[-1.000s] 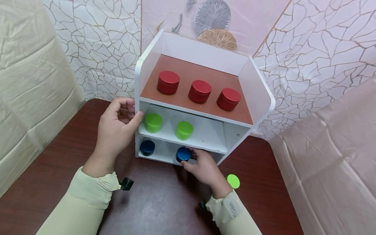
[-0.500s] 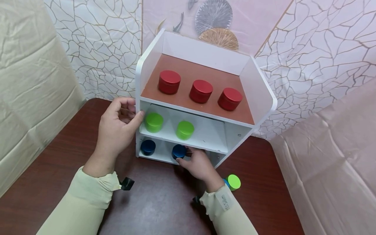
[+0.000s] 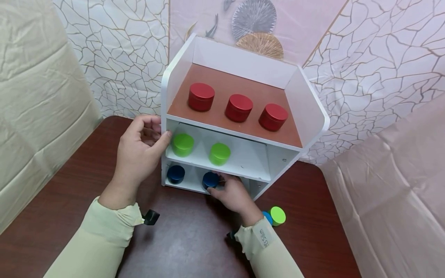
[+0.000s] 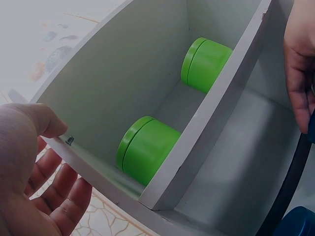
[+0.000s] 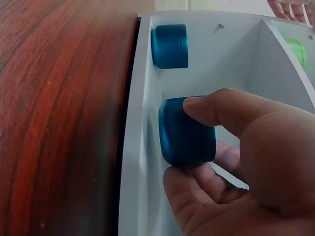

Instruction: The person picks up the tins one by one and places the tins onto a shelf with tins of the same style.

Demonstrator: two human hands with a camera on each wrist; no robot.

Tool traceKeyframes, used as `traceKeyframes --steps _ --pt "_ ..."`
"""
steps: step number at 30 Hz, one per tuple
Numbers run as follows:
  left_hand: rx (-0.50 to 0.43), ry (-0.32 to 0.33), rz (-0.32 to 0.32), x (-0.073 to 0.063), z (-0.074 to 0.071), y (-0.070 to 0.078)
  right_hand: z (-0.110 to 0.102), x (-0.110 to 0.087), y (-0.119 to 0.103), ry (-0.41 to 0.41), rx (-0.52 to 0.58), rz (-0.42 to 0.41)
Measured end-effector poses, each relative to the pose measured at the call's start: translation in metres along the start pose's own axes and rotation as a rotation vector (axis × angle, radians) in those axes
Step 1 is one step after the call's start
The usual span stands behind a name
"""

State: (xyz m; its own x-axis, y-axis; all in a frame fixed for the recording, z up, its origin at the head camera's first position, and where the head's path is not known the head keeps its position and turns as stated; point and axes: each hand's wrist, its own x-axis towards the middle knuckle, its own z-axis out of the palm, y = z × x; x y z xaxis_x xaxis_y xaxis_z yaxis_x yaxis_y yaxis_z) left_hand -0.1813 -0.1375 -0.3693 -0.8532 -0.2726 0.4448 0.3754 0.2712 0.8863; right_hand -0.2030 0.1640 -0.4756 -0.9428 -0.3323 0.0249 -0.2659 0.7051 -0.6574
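In the lower compartment of a small white shelf unit (image 3: 250, 166), my right hand (image 3: 236, 195) pinches a round blue tin (image 3: 210, 180) between thumb and fingers. The right wrist view shows the thumb across this blue tin (image 5: 184, 140) and fingertips under it. Another blue tin (image 3: 175, 174) stands to its left. My left hand (image 3: 139, 156) grips the unit's left side panel, thumb at the front edge, fingers outside. Two green tins, one left (image 3: 182, 145) and one right (image 3: 219, 154), occupy the middle compartment. Several red tins (image 3: 201, 97) are spaced along the brown top.
On the dark wood table (image 3: 167, 239), a green tin (image 3: 277, 216) and a partly hidden blue tin (image 3: 267, 217) sit beside my right forearm. Patterned cloth (image 3: 118, 58) hangs behind the unit. A black wrist device (image 3: 151, 217) juts from my left cuff.
My right hand has moved slightly left and deeper into the lower compartment with the blue tin. The blue tin by the forearm has come into sight. My left hand stays put.
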Motion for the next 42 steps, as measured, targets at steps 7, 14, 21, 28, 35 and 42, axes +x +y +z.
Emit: traceKeyframes --steps 7,14,21,28,35,42 --pt "0.007 -0.001 -0.001 0.0 0.0 -0.001 0.003 0.002 0.005 -0.011 -0.011 -0.014" --pt "0.006 -0.003 -0.002 0.001 0.0 0.001 0.005 0.006 0.009 -0.019 -0.009 -0.018" --pt "0.001 -0.003 0.003 0.002 0.001 0.002 0.005 0.009 0.011 -0.025 -0.016 0.006" --pt "-0.002 0.0 0.005 0.001 0.001 0.001 0.006 0.009 0.013 -0.037 -0.017 0.002" --pt "-0.001 -0.002 0.001 0.001 0.001 0.002 0.006 0.008 0.012 -0.044 -0.008 0.008" --pt "0.01 0.0 -0.009 0.001 0.001 0.003 0.006 0.008 0.013 -0.039 0.005 0.005"
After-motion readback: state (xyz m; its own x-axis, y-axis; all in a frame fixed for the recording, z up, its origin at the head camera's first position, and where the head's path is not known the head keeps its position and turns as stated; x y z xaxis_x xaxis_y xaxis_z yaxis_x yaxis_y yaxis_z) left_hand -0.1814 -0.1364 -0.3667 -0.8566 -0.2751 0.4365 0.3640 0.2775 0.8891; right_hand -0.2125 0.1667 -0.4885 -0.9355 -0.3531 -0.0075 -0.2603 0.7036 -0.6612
